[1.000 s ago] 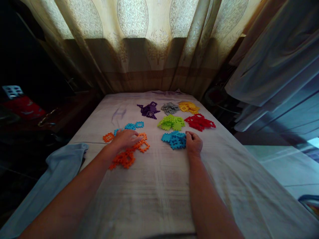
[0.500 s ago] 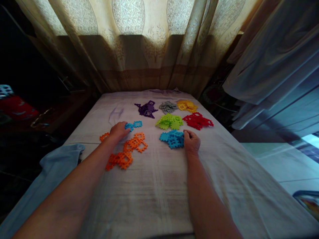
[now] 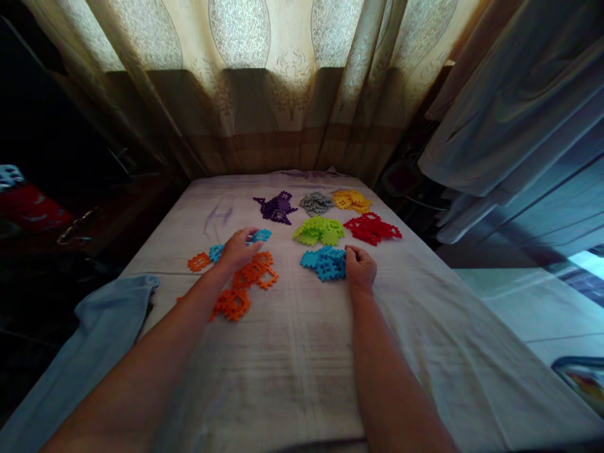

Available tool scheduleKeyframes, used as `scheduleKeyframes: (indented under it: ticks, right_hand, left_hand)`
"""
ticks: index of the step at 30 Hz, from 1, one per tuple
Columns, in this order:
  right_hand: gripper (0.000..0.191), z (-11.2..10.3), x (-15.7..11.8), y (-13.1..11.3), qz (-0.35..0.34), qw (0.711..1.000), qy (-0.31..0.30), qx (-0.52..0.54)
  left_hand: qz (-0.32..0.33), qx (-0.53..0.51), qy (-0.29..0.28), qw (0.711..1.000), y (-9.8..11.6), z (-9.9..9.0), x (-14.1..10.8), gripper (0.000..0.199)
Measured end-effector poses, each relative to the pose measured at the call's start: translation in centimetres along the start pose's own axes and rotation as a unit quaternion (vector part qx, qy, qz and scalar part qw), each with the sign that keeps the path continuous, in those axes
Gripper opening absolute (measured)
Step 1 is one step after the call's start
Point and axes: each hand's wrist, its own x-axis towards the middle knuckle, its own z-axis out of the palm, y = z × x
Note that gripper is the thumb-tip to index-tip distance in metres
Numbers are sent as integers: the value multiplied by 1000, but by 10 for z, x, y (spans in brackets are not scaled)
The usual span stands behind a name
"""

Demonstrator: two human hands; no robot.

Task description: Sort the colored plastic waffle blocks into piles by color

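Observation:
My left hand [image 3: 239,249] has its fingers closed on a blue interlocking tile [image 3: 262,235], a flat notched plastic piece. Another blue tile [image 3: 216,253] lies on the cloth just left of that hand. Close below and around the wrist are loose orange tiles [image 3: 255,270], some overlapping. My right hand [image 3: 361,267] is curled, thumb and fingers together, at the right edge of a blue tile pile [image 3: 325,263]. Whatever its fingertips pinch, if anything, is hidden.
Farther back sit piles of purple tiles [image 3: 277,207], grey tiles [image 3: 316,203], yellow tiles [image 3: 352,201], lime green tiles [image 3: 319,231] and red tiles [image 3: 372,228]. A light blue cloth [image 3: 113,308] hangs over the left edge. Curtains [image 3: 292,119] close off the far side.
My left hand has moved right and its fingers now lie on the right-hand blue tile. The blue tile it was touching shows farther left. My right hand stays by the blue pile.

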Motion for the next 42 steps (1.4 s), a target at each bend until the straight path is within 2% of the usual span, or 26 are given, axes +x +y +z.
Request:
scheduleKeyframes:
  ticks: [2, 7, 12, 16, 20, 25, 30, 34, 38, 42]
  right_hand:
    - [36, 0, 0, -1, -2, 1000, 1, 0]
    - [38, 0, 0, 0, 5, 1000, -5, 2]
    - [37, 1, 1, 3, -1, 1000, -2, 7]
    - [39, 1, 0, 2, 2, 1000, -6, 1]
    - [40, 0, -1, 1, -1, 1000, -10, -8]
    - [36, 0, 0, 4, -12, 1000, -5, -5]
    - [37, 2, 0, 4, -14, 1000, 3, 1]
    - [38, 2, 0, 3, -12, 1000, 4, -1]
    - [37, 1, 1, 4, -17, 1000, 2, -2]
    - [37, 1, 1, 4, -11, 1000, -2, -2]
  left_hand:
    - [33, -17, -31, 999, 17, 20, -8, 44]
    - [59, -32, -71, 995, 52, 62, -25, 44]
    - [104, 3, -90, 991, 65, 77, -36, 44]
    - [120, 64, -93, 986, 63, 66, -35, 42]
    - [68, 186, -63, 978, 47, 41, -15, 39]
    - [4, 256, -50, 965, 20, 19, 17, 48]
    - [-25, 293, -68, 953, 6, 15, 31, 56]
    - [-25, 305, -80, 949, 4, 14, 33, 53]
    - [-21, 303, -81, 949, 7, 11, 33, 55]
    - [-12, 276, -86, 957, 19, 11, 26, 61]
